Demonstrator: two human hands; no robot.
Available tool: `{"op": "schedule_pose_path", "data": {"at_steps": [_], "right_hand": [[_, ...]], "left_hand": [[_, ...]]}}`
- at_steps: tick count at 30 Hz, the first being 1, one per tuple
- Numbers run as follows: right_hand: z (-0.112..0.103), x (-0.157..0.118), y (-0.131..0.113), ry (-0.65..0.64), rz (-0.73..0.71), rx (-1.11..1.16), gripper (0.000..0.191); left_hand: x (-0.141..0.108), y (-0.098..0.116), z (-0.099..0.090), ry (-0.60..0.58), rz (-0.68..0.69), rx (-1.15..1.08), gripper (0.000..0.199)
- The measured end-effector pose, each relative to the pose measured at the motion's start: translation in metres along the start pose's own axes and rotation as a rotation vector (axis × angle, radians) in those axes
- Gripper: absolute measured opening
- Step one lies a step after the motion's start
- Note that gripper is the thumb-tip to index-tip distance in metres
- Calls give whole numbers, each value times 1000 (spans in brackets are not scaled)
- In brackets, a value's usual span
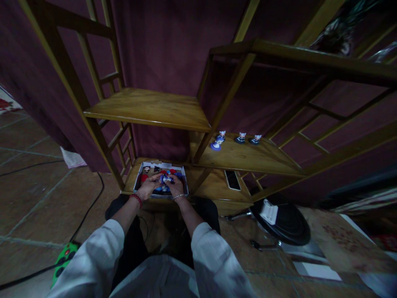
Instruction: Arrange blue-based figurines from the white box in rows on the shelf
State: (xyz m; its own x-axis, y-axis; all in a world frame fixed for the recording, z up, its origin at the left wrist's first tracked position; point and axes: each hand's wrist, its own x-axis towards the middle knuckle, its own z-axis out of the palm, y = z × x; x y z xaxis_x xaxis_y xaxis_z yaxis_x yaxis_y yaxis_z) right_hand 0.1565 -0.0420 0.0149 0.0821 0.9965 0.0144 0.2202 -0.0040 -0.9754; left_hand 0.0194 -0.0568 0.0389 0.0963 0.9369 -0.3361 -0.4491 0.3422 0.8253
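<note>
My left hand [149,187], with a red bead bracelet at the wrist, and my right hand [176,187], with a silver bangle, meet over a shallow white box [137,181] on the lowest shelf. Between their fingers is a small purple, blue and white figurine [166,179], gripped from both sides. Its details are too small to make out. Inside the box lie several small red, blue and dark figurines [147,169]. My hands and the held figurine cover part of the box's contents.
On the middle right shelf [248,159] stand a purple-based figurine [217,143] and several dark-based ones [254,140]. A phone [232,180] lies on the lower shelf. A black round-seated stool [285,223] stands right; a green power strip [64,261] with cables lies left.
</note>
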Motion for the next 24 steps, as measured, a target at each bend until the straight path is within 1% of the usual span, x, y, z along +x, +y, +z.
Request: {"op": "schedule_pose_path", "data": {"at_steps": [7,17,24], "right_hand": [[1,0,3,-9,-6,79,25],[1,5,12,-19,-16,60,25],[2,5,16,-25,-6,52,25]], "left_hand": [[-5,7,3,44,-25,-51,32],[-6,8,4,33,-21,-66,31],[-6,8,4,52,-13,-63,29]]}}
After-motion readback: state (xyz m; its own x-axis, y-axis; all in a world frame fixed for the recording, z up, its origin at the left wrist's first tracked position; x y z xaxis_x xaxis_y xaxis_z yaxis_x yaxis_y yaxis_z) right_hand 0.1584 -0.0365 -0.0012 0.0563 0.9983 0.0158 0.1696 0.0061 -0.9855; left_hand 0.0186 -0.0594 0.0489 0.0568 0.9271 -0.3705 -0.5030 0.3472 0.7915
